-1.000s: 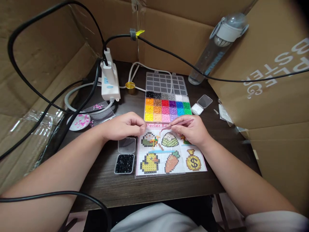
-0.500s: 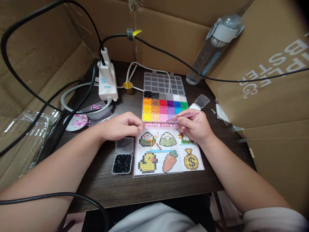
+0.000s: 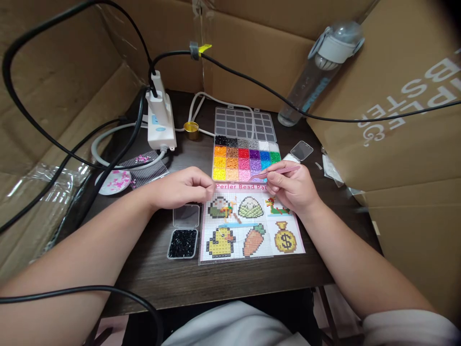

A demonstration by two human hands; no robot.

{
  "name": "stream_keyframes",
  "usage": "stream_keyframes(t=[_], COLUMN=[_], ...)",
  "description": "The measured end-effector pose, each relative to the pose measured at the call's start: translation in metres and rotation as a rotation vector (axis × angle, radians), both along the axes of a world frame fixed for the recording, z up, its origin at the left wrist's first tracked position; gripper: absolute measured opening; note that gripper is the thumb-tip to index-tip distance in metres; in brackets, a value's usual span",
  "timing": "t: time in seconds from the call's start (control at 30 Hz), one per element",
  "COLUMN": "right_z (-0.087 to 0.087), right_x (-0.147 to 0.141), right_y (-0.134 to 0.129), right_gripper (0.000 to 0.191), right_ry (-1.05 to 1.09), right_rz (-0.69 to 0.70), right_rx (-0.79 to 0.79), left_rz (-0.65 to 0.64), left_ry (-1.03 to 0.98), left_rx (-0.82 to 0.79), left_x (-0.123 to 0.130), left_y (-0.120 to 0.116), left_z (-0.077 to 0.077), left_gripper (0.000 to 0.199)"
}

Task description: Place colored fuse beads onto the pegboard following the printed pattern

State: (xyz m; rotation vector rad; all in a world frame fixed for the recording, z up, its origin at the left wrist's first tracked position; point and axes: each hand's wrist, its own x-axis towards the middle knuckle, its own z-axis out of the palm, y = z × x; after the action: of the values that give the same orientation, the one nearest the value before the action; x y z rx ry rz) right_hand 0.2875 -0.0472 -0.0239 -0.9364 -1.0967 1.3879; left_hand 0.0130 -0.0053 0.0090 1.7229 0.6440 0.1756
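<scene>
On the left, a black cable (image 3: 21,110) loops in front of the cardboard, and below it a white dish (image 3: 108,186) holds pink beads, just beside a dark mesh-like sheet (image 3: 158,163) with more pink bits on it. Farther back a white power strip (image 3: 162,130) stands with plugs in its top. The left hand (image 3: 194,185) rests at the far left corner of the printed pattern sheet (image 3: 270,233), fingers curled in and thumb close to the index finger; I cannot tell whether they pinch anything. Nearer lies a small lidded box of black beads (image 3: 182,243), its lid laid back. The sheet lies flat on the dark table (image 3: 180,283) in the middle, a clear pegboard (image 3: 236,261) over much of it. At its far edge sits the open bead case (image 3: 244,154), sorted by colour. The right hand (image 3: 293,185) pinches pink tweezers (image 3: 283,170) between thumb and fingers, the tip over the case's near edge; whether it grips a bead is too small to tell. Beyond that hand are a small white-bead box (image 3: 290,157) with its lid open and, far right, a leaning clear bottle (image 3: 309,81).
</scene>
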Motion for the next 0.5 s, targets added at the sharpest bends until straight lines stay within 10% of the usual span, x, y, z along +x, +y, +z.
stream_keyframes(t=[0.5], right_z=[0.001], right_x=[-0.013], right_y=[-0.007], right_gripper=[0.006], right_ry=[-0.417], right_rz=[0.068], right_rx=[0.049], left_rz=[-0.015], left_ry=[-0.005], left_rx=[0.029], left_x=[0.000], left_y=[0.000], left_z=[-0.003], left_gripper=[0.027])
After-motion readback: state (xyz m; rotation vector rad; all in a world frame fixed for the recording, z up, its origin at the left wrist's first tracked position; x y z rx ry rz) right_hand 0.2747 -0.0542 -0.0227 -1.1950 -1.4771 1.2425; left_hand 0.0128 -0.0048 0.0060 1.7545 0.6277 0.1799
